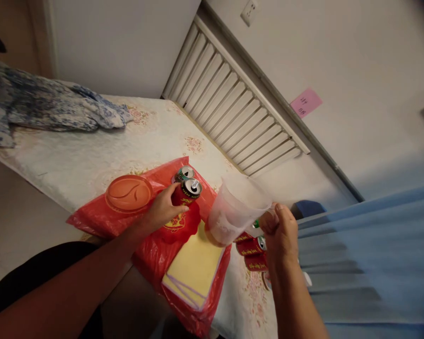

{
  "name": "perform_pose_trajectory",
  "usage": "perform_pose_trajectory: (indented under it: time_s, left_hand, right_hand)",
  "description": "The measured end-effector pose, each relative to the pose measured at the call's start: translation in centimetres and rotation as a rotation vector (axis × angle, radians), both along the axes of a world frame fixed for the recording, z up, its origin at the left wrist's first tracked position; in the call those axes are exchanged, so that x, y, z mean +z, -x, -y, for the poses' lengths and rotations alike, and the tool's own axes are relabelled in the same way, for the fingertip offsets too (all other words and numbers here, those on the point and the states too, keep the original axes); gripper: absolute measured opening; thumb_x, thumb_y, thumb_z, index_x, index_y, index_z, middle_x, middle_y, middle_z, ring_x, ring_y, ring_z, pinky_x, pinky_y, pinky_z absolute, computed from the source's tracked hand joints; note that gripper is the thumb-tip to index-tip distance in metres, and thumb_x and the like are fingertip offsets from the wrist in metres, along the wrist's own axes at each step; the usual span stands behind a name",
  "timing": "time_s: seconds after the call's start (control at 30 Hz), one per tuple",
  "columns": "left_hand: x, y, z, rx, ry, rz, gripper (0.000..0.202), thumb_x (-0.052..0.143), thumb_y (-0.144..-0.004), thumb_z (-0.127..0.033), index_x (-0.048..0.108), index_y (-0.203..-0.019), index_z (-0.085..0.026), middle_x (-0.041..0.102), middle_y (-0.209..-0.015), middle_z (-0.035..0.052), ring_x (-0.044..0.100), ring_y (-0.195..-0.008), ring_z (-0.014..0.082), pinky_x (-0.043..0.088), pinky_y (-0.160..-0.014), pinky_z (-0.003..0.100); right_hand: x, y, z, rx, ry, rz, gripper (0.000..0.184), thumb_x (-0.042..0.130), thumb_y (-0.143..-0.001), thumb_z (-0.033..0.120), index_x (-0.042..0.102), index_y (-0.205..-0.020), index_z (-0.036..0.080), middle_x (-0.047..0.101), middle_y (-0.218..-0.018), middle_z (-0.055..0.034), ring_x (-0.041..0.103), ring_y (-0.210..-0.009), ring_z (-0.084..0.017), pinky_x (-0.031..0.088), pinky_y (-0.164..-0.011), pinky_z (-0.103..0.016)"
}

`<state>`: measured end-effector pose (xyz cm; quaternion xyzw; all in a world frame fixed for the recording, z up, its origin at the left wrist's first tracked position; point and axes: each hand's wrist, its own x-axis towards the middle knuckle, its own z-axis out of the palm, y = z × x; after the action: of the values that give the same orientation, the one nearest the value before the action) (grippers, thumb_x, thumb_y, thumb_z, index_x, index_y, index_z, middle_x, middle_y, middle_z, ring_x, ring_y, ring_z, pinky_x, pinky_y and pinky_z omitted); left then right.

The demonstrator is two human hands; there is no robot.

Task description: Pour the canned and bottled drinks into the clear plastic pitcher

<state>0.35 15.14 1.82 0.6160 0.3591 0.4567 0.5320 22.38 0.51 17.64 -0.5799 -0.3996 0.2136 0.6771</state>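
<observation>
My left hand [163, 208] is wrapped round a red drink can [188, 194] with its top opened, standing on a red plastic bag [151, 252]. A second can [183, 173] with a green side stands just behind it. My right hand [281, 233] grips the handle of a clear plastic jug [235, 209], tilted toward the cans, with a little pale liquid at its bottom. Several more red cans [251, 252] lie on the table under the jug and my right wrist.
An orange round lid [129, 193] and a stack of yellow sheets [195, 266] rest on the red bag. The table [92, 155] has a floral cloth, with blue-patterned fabric [45, 106] at its far left. A white slatted radiator cover [233, 106] lines the wall; blue fabric [371, 263] fills the right.
</observation>
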Motion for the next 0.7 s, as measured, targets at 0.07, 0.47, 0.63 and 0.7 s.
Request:
perform_pose_trajectory:
  time_s: [0.07,0.47,0.63,0.7]
  left_hand:
    - [0.1,0.4,-0.4,0.093,-0.012,0.013,0.067,0.076,-0.063,-0.031,0.060,-0.126,-0.017,0.072,-0.122,0.0093,0.067,-0.113,0.0314,0.053,-0.100,0.045]
    - [-0.7,1.4,-1.2,0.315,-0.035,0.089,0.070,0.077,-0.063,-0.029,0.058,-0.130,-0.019,0.068,-0.129,0.0112,0.062,-0.124,0.0328,0.046,-0.110,0.048]
    - [-0.9,1.7,-1.4,0.406,-0.038,0.004,0.072,0.079,-0.063,-0.030,0.057,-0.131,-0.017,0.067,-0.130,0.0134,0.061,-0.124,0.0347,0.046,-0.110,0.051]
    - [-0.8,2.0,-1.3,0.394,-0.048,-0.010,0.072,0.078,-0.065,-0.030,0.056,-0.132,-0.016,0.066,-0.130,0.0142,0.061,-0.124,0.0347,0.046,-0.109,0.050]
  right_hand:
    - [-0.6,0.7,-0.8,0.006,-0.046,-0.036,0.042,0.073,-0.080,0.041,0.041,-0.062,0.022,0.029,-0.046,0.0129,0.020,-0.039,-0.005,0.019,-0.037,-0.019]
    - [-6.5,5.1,-5.6,0.047,-0.142,-0.200,0.037,0.069,-0.080,0.044,0.040,-0.069,0.024,0.031,-0.044,0.0143,0.021,-0.037,-0.006,0.019,-0.039,-0.019]
    - [-9.4,5.8,-6.2,0.014,-0.120,-0.230,0.036,0.066,-0.081,0.046,0.039,-0.070,0.025,0.031,-0.043,0.0144,0.021,-0.037,-0.006,0.019,-0.040,-0.020]
    - [-10.3,6.0,-6.0,-0.009,-0.107,-0.220,0.034,0.065,-0.082,0.046,0.041,-0.072,0.024,0.032,-0.044,0.0144,0.022,-0.037,-0.006,0.020,-0.041,-0.020]
